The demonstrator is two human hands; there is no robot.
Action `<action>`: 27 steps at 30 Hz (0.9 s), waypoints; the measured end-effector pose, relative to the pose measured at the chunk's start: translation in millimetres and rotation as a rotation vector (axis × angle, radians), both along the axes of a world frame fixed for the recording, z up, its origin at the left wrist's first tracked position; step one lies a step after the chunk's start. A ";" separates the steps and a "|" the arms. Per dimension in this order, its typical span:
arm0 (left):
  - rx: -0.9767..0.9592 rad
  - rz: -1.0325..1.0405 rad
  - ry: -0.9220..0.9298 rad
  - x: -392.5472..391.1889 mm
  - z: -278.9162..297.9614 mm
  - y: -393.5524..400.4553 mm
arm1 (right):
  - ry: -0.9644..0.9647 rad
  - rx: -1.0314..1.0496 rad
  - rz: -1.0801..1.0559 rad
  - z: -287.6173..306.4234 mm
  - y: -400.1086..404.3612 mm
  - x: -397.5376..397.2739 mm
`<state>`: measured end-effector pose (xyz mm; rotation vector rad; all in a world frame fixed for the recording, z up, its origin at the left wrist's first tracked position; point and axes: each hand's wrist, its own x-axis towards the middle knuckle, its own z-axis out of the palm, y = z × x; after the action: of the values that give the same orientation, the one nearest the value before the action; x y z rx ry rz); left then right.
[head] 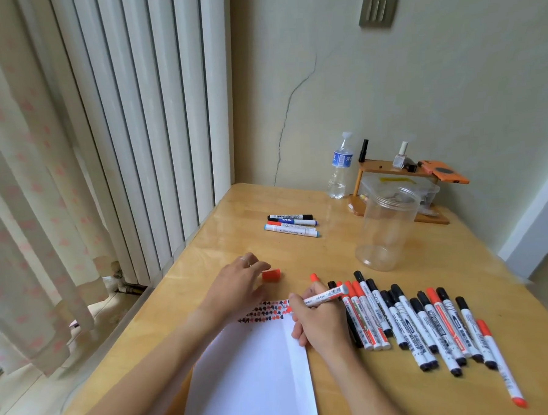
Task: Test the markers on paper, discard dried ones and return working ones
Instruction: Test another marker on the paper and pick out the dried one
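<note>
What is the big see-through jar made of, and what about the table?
The jar looks like clear plastic: you see the table through it, though it could be glass. The table looks like varnished wood: honey-coloured, with faint grain and a shine.

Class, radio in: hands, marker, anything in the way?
Right hand grips marker, tip at paper. Left hand open by red cap. Nothing in the way.

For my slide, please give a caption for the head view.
Right hand tests a marker on paper; its red cap lies by the left hand.
</note>
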<state>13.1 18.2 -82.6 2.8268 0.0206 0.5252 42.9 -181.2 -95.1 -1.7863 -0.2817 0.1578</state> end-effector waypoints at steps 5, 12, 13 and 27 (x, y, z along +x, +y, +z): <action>-0.020 0.079 0.032 32.8 -8.3 -6.6 | -0.050 0.051 0.043 0.8 -0.3 2.3; -0.170 0.008 -0.073 15.6 -6.1 -10.0 | -0.033 0.219 0.147 5.7 -4.3 7.5; -0.199 -0.013 -0.081 7.7 -6.8 -10.9 | -0.029 0.232 0.156 7.6 -4.8 6.2; -0.259 -0.150 -0.275 -40.5 -14.9 -12.4 | -0.010 0.207 0.212 9.8 1.1 -3.1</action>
<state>-27.4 5.7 -97.5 2.4616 -0.1624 0.8070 39.8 -180.2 -85.3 -1.5502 -0.4783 0.2612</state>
